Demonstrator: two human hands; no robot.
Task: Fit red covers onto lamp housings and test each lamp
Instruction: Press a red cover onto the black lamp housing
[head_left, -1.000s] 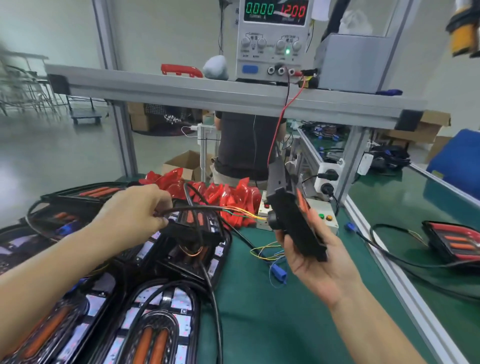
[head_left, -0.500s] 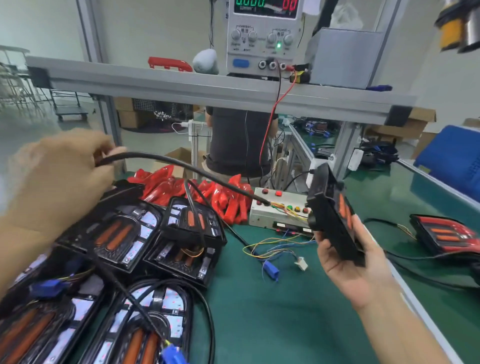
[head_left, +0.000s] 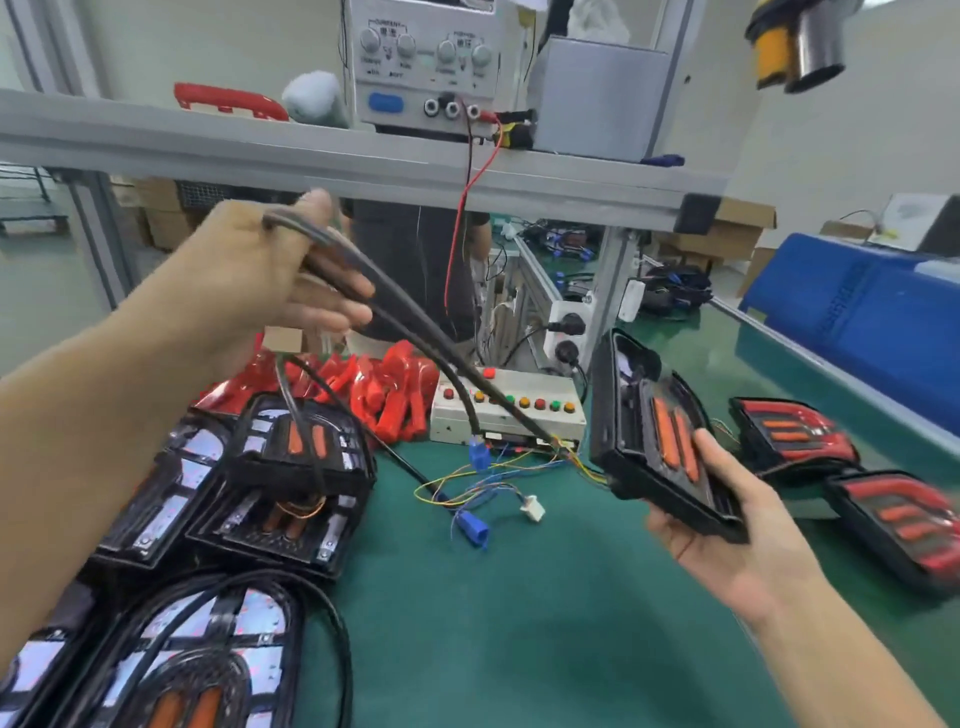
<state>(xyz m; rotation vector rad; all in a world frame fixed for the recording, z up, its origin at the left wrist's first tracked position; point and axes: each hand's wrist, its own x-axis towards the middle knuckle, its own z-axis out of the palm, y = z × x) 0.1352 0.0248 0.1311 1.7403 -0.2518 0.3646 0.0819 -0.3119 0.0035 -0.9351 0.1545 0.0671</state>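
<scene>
My right hand (head_left: 737, 540) holds a black lamp housing (head_left: 660, 431) with orange strips, tilted up above the green mat at the right. Its black cable (head_left: 415, 343) runs up and left to my left hand (head_left: 260, 275), which pinches a doubled loop of it at chest height. A blue connector (head_left: 478, 453) dangles at the cable's end above the mat. Several uncovered housings (head_left: 291, 467) are stacked at the left. A heap of red covers (head_left: 384, 395) lies behind them. Two lamps with red covers fitted (head_left: 800, 431) rest at the right.
A white test box with coloured buttons (head_left: 509, 410) sits mid-table, loose coloured wires and a blue plug (head_left: 472, 527) in front of it. A power supply (head_left: 426, 57) stands on the aluminium shelf (head_left: 311, 156). A person stands behind the bench. A blue crate (head_left: 862, 317) is far right.
My left hand lifted the cable higher and toward the middle, pulling its blue connector clear of the stack. My right hand turned the housing so its orange strips face up.
</scene>
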